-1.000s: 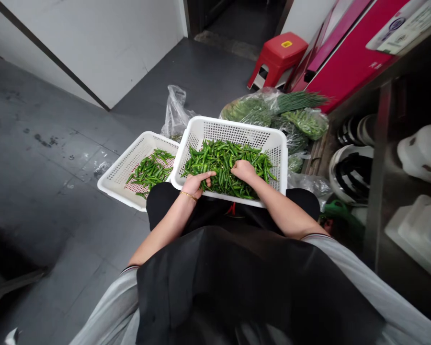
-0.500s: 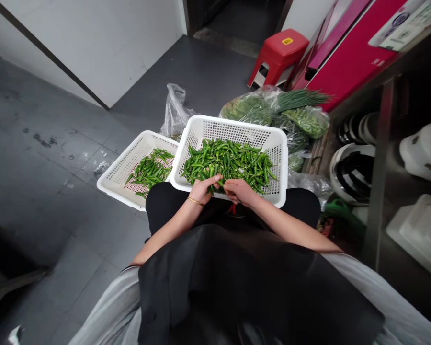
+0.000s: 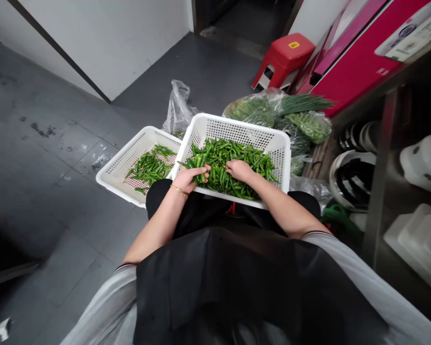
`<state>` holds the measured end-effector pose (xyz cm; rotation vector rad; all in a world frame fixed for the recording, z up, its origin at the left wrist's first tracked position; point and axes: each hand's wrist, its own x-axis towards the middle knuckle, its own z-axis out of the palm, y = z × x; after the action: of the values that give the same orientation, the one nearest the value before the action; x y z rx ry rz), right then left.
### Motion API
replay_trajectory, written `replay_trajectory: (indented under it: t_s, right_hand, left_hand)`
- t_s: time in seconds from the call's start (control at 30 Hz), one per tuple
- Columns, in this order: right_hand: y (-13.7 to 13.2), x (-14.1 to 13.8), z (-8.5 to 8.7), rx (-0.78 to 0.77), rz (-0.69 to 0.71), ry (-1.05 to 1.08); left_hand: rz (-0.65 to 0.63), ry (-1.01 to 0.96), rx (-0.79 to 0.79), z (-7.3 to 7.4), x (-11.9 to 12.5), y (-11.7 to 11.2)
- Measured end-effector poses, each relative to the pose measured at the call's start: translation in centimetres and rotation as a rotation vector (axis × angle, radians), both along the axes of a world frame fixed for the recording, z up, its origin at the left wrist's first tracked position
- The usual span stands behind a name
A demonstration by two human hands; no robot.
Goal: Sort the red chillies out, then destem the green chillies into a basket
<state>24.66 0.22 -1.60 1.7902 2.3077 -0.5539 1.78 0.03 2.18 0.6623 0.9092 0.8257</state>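
Observation:
A white perforated basket (image 3: 286, 158) rests on my lap, with a heap of green chili peppers (image 3: 222, 152) inside. My left hand (image 3: 187, 178), wearing a gold bangle, is closed round several chili peppers (image 3: 198, 165) above the basket's near left part. Over the middle of the heap is my right hand (image 3: 239, 169), its fingers curled down among the peppers. Whatever its fingertips grip is hidden. A second white basket (image 3: 111, 168) stands lower on the left, partly behind my knee, and carries a smaller pile of green chili peppers (image 3: 147, 167).
Beyond the lap basket lie clear plastic bags of greens (image 3: 253, 109) and a bundle of thin green stalks (image 3: 303, 103). A red stool (image 3: 287, 52) stands behind them, beside a pink-red cabinet (image 3: 355, 57). Shelving with bowls (image 3: 352, 177) lines the right; a white panel (image 3: 122, 43) is at left.
My hands were together at the basket's near edge and have parted. The left moved left with its chili peppers; the right moved forward onto the heap. The view shifted slightly.

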Motion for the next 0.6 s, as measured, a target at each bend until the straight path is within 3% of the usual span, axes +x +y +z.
replay_trajectory:
  t_s: [0.07,0.2,0.27,0.33,0.43,0.5,0.6]
  right_hand:
    - [0.0,-0.1,0.5,0.064,-0.001,0.125]
    - [-0.8,0.2,3.4,0.267,-0.002,0.467]
    - [-1.4,0.2,4.0,0.303,-0.094,0.638]
    - [-2.1,-0.1,3.5,0.229,-0.270,0.780]
    - [-3.5,-0.9,2.3,-0.102,-0.403,0.917]
    - [-4.7,-1.7,2.3,-0.197,-0.394,0.944]
    - [-6.1,-2.4,4.3,0.052,-0.202,0.893]
  left_hand:
    - [-0.021,0.058,0.047,-0.5,1.4,0.4]
    - [-0.083,0.102,0.152,-1.8,4.9,1.0]
    - [-0.078,0.081,0.175,-2.0,6.1,1.0]
    - [-0.010,0.033,0.155,-2.0,6.5,0.9]
    - [0.070,-0.031,0.041,-1.6,6.0,0.4]
    - [0.076,-0.062,-0.060,-1.4,5.5,0.0]
    - [0.016,-0.096,-0.185,-0.8,5.0,-0.3]
